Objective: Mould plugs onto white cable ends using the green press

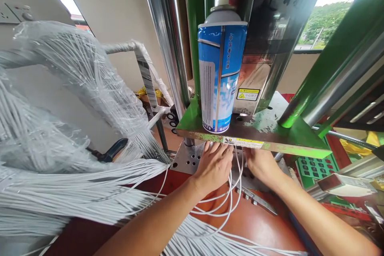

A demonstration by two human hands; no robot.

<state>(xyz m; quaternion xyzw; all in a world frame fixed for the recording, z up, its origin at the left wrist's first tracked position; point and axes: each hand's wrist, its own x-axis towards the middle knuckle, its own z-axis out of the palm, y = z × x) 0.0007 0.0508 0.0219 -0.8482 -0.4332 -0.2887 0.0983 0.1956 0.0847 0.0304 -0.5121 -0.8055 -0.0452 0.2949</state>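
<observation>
Both my hands reach in under the green press plate (270, 138). My left hand (213, 165) lies on the grey metal die block (187, 160), its fingers together and their tips hidden beneath the plate. My right hand (261, 163) is beside it with its fingers tucked out of sight under the plate. Thin white wires (231, 184) loop between the two hands and lead up to where the fingers vanish. A blue spray can (220, 76) stands upright on the plate, directly above my hands.
A big bundle of white wires (60, 184), partly wrapped in clear plastic, fills the left side. Chrome columns (168, 40) and green frame struts (330, 68) flank the press. Small tools lie on the red-brown bench (258, 224), and a green panel (315, 167) is at right.
</observation>
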